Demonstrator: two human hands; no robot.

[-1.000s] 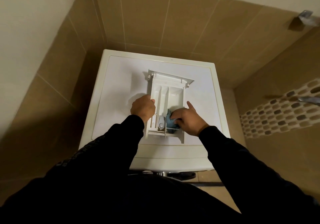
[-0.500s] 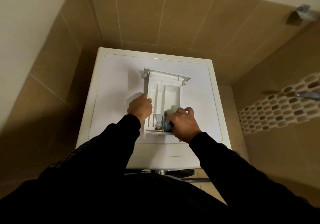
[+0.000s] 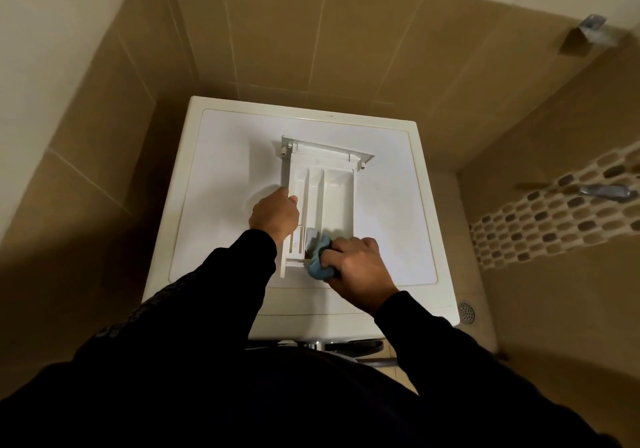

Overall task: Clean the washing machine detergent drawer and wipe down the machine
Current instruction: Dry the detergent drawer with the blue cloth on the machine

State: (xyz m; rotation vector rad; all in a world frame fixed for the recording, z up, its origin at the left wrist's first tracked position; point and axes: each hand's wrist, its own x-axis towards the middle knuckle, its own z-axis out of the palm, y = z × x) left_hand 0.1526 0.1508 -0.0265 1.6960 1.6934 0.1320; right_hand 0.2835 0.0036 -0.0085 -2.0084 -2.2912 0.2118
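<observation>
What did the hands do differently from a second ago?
The right hand pulled the blue cloth back toward the near end of the detergent drawer and curled tighter around it; its pointing finger is now tucked in. The left hand still steadies the drawer's left side, and the drawer still lies on the washing machine.

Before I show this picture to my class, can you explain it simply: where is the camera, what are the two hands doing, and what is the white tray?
The camera sits on the person's head, looking down past dark sleeves. The white box below is a washing machine seen from above. On its top lies the detergent drawer, taken out, with its compartments facing up. The left hand steadies the drawer's left wall. The right hand grips a blue cloth bunched at the drawer's near end. Brown wall tiles surround the machine.
</observation>
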